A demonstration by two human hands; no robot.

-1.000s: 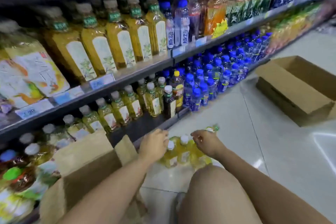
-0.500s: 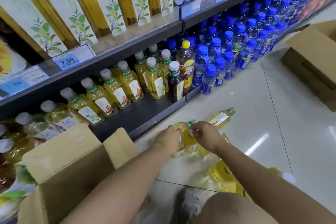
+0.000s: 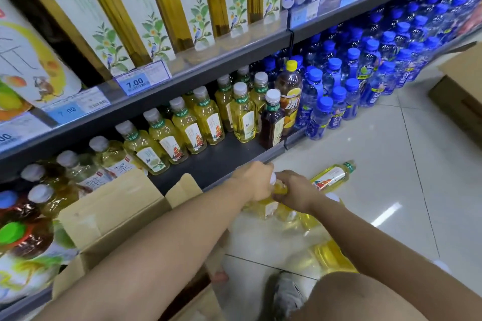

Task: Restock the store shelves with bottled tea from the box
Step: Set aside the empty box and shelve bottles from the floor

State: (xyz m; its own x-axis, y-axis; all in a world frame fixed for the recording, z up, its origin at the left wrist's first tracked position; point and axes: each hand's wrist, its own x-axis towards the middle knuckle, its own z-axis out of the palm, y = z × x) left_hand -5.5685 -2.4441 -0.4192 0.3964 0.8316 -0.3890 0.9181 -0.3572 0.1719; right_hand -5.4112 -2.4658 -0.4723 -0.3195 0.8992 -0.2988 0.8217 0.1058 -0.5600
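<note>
You see two cardboard boxes [image 3: 112, 214] [image 3: 461, 91], one dark tea bottle [image 3: 271, 122], one yellow-capped bottle [image 3: 289, 91], and one bottle lying alone on the floor [image 3: 331, 177].

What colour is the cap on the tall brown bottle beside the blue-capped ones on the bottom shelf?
Yellow; the cap shows clearly in the head view.

Both bare arms reach forward and down, and they come close together at the wrists. The left hand [image 3: 254, 180] is curled shut with its knuckles up, and the right hand [image 3: 296, 190] is curled shut just beside it, so the two hands touch. A bare knee [image 3: 365, 294] sticks up at the bottom, under the right arm.
</note>
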